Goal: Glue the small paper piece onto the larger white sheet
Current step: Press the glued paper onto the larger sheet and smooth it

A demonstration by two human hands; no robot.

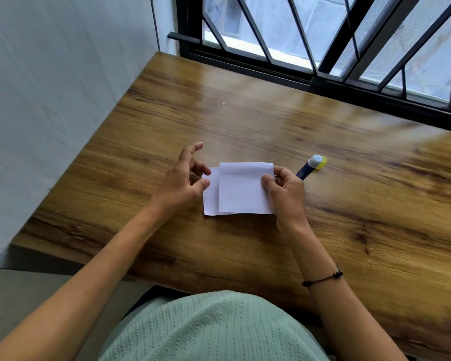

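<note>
Pinching small paper piece (245, 188) at its 3 o'clock edge: right hand (284, 188), thumb and forefinger closed on it, far edge curled over. Lying beneath, on wooden table (349, 204): larger white sheet (211, 196) (only a 9 o'clock strip showing). Hovering at 9 o'clock: left hand (185, 178), fingers loosely spread, gripping nothing. Resting at 2 o'clock: glue stick (309, 166), uncapped.

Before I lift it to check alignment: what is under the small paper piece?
The larger white sheet, showing along the small paper piece's left edge; the rest is covered.
</note>
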